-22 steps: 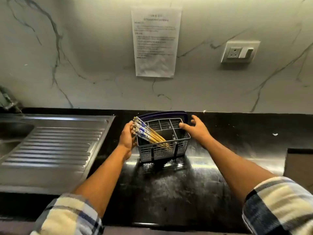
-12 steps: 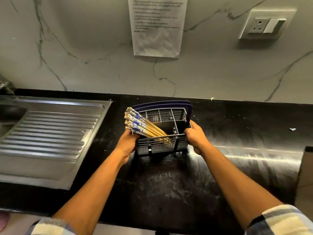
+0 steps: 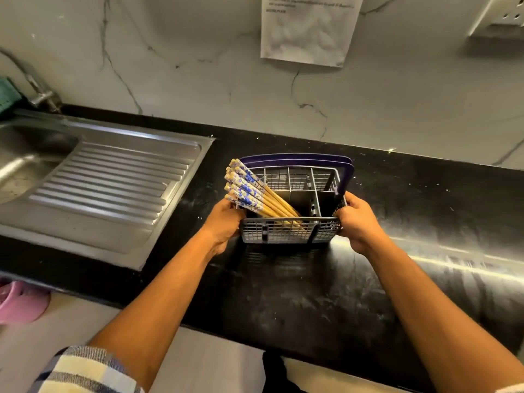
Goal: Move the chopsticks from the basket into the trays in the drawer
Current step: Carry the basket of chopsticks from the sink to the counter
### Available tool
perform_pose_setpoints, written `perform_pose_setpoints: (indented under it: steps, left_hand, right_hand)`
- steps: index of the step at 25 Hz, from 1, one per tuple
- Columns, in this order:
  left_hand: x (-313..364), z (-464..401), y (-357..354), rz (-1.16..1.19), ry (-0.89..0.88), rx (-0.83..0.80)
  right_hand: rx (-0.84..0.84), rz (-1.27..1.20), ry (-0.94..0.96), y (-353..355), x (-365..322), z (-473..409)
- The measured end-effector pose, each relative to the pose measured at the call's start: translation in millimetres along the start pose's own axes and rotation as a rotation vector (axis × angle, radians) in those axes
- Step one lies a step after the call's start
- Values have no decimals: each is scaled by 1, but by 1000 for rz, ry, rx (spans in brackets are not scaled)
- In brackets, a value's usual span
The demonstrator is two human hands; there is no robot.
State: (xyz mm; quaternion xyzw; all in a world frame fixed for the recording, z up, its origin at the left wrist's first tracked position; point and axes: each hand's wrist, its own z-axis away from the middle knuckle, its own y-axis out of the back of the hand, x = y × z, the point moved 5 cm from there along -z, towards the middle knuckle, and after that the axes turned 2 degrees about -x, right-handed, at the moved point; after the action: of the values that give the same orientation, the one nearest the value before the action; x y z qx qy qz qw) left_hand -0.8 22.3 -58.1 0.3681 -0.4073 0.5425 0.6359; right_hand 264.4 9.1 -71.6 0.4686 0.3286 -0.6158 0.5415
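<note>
Head view: the basket (image 3: 289,232), chopsticks (image 3: 256,195) leaning at its left, was gripped at centre frame on the dark surface (image 3: 312,293) by left hand (image 3: 225,226) and right hand (image 3: 355,222), apparently for carrying; an unseen drawer must be reached next.

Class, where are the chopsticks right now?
The chopsticks lean in the left compartment of the basket, on the black counter right of the sink.
</note>
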Motion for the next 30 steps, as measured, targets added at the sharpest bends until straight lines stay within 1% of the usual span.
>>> perform_pose_setpoints:
  steps: [3,5,6,10,12,15,16,18,20,23,26,30]
  left_hand:
    - [-5,29,13,-25,-28,8]
    - [-13,57,29,-23,-49,35]
    - [-7,65,26,-38,-89,12]
    - [-29,143,64,24,-134,105]
    - [-38,173,73,59,-149,124]
    - [-76,240,110,140,-142,247]
    - [-75,245,111,145,-152,243]
    - [-102,298,131,177,-149,326]
    - [-135,350,149,217,-122,400]
    - [-171,402,160,245,-61,495]
    - [-206,462,179,305,-28,625]
    - [-257,546,195,403,38,880]
  right_hand:
    - [-31,25,38,-11,-4,20]
    - [-106,50,45,-23,-3,38]
    - [-95,29,58,-16,-9,50]
    - [-233,124,100,-51,-7,99]
    - [-280,103,100,-64,-9,126]
    - [-382,127,87,-109,7,176]
    - [-367,117,107,-109,2,181]
    - [-440,169,95,-135,24,217]
    - [-525,272,96,-162,46,251]
    - [-616,351,104,-190,65,285]
    - [-760,433,109,-236,85,320]
    - [-1004,546,118,-305,110,377]
